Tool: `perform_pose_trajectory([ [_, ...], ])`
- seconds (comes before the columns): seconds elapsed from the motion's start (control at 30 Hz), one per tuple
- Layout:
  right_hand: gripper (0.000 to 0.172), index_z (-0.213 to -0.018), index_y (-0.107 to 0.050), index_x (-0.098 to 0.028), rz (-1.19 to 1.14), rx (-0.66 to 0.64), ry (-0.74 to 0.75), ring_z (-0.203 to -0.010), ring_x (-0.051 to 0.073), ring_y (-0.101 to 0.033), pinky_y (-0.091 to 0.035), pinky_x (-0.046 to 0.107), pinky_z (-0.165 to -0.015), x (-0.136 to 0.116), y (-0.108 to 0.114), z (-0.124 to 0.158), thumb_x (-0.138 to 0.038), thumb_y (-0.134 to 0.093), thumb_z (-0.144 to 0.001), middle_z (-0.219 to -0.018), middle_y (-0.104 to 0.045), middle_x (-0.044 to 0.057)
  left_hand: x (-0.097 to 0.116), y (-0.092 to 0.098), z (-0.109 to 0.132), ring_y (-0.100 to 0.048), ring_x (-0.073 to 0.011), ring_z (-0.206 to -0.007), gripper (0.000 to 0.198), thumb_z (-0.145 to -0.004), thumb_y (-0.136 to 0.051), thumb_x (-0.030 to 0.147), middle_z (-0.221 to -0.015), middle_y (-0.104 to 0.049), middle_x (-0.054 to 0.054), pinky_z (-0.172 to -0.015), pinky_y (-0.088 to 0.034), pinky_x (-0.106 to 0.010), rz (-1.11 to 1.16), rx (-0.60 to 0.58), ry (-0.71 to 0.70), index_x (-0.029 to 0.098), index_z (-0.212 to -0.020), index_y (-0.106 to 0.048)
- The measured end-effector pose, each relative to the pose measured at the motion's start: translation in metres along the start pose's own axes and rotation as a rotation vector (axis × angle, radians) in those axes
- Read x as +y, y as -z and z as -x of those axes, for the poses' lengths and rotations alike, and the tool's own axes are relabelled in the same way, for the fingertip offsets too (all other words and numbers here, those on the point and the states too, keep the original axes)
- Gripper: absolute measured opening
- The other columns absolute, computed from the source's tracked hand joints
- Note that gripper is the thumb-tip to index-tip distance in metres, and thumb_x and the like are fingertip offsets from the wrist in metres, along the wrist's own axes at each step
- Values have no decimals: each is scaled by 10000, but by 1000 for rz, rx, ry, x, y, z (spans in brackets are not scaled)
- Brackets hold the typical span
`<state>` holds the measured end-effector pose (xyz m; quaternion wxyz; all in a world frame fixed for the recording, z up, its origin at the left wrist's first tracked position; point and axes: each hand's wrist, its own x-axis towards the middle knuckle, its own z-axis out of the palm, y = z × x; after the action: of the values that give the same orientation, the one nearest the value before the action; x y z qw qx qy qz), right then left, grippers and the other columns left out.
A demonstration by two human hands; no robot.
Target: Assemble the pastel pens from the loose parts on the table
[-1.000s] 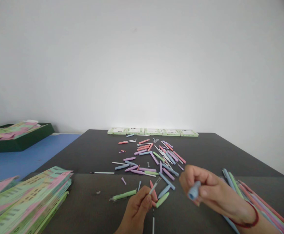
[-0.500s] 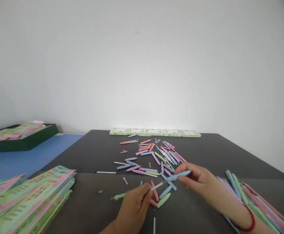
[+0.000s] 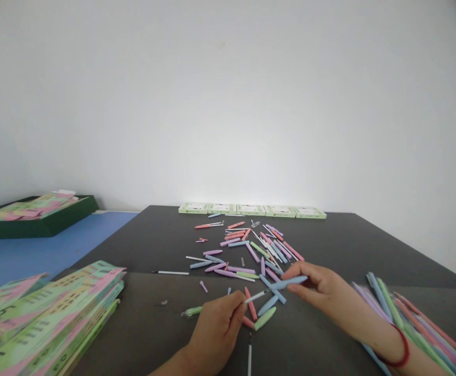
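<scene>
Near the table's front, my left hand (image 3: 220, 325) is closed round a thin white pen refill (image 3: 256, 297), whose tip points up and right. My right hand (image 3: 314, 286) pinches a light blue pen barrel (image 3: 290, 282) between thumb and fingers. The refill's end meets the barrel's left end; whether it sits inside I cannot tell. Under and around the hands lie a red barrel (image 3: 250, 304), a green barrel (image 3: 265, 318) and a blue barrel (image 3: 267, 305). Another white refill (image 3: 249, 355) lies close to the front edge of view.
Pastel pen parts (image 3: 235, 243) are scattered up the dark table (image 3: 141, 245). Several light green boxes (image 3: 250, 210) line the back. Printed packets (image 3: 55, 318) are stacked at left, near a green tray (image 3: 39, 228). Bundled pens (image 3: 416, 324) lie at right, partly behind my forearm.
The view has shifted slightly. Both hands keep nearly the same pose, with the refill and the blue barrel still end to end.
</scene>
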<state>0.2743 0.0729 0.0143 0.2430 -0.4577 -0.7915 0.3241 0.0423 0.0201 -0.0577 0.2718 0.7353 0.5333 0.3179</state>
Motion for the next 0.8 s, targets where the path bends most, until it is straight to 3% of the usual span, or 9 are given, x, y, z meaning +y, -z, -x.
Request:
perform_pose_trajectory([
  [0.2, 107, -843, -681, -201, -5, -94, 29, -758, 172, -615, -432, 230, -651, 3, -26, 0, -208, -585, -794, -804, -692, 2, 2, -1, 2, -621, -152, -745, 253, -962, -354, 217, -825, -682, 7, -663, -382, -238, -136, -52, -80, 215, -800, -549],
  [0.37, 113, -821, -700, -190, -22, -128, 51, -728, 158, -614, -421, 215, -647, 8, -48, 0, -177, -593, -790, -774, -698, -1, 8, -1, 6, -616, -190, -784, 164, -952, -369, 224, -907, -676, -22, -685, -401, -288, -280, -119, -101, 215, -957, -532],
  [0.8, 158, -765, -693, -195, 34, -203, 19, -612, 124, -586, -368, 205, -568, 9, -54, 3, -258, -576, -852, -675, -693, -19, 10, -5, 6, -638, -239, -768, 173, -933, -353, 155, -885, -674, -54, -648, -475, -339, -547, -259, -105, 194, -983, -514],
])
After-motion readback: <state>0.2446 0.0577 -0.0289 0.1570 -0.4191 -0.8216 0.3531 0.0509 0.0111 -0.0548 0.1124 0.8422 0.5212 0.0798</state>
